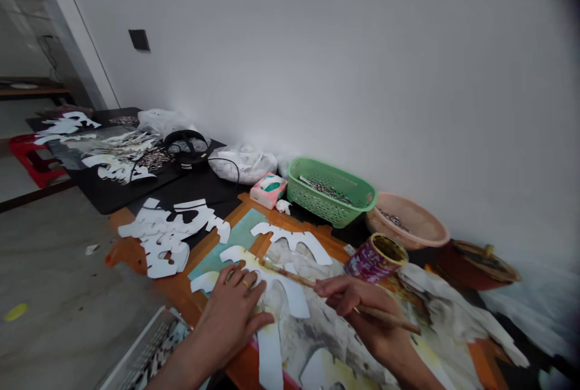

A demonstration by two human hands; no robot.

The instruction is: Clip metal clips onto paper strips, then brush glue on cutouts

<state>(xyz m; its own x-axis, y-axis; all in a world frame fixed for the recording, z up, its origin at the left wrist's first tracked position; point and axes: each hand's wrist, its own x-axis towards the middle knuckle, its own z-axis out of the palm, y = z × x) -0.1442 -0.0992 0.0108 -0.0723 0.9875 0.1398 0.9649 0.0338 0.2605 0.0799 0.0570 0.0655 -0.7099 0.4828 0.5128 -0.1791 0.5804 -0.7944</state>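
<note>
My left hand [235, 302] lies with its fingers spread on a white curved cutout [292, 296], holding it against the work surface. A ring is on one finger. In my right hand [362, 305] is a thin brush [290, 274] with a wooden handle, its tip touching the cutout just beyond my left fingers. Another white cutout [294, 237] with notches lies behind it, and a long white strip [270, 354] is below my left thumb. A purple can [376, 260] with a yellow-stained rim stands open beyond my right hand.
Overlapping white cutouts [158, 230] lie to the left. Along the wall stand a tissue box [268, 191], a green basket [333, 182] and a pink basin [414, 221], both holding metal pieces. A crumpled cloth [453, 299] lies right. A white crate [142, 348] stands below the table edge.
</note>
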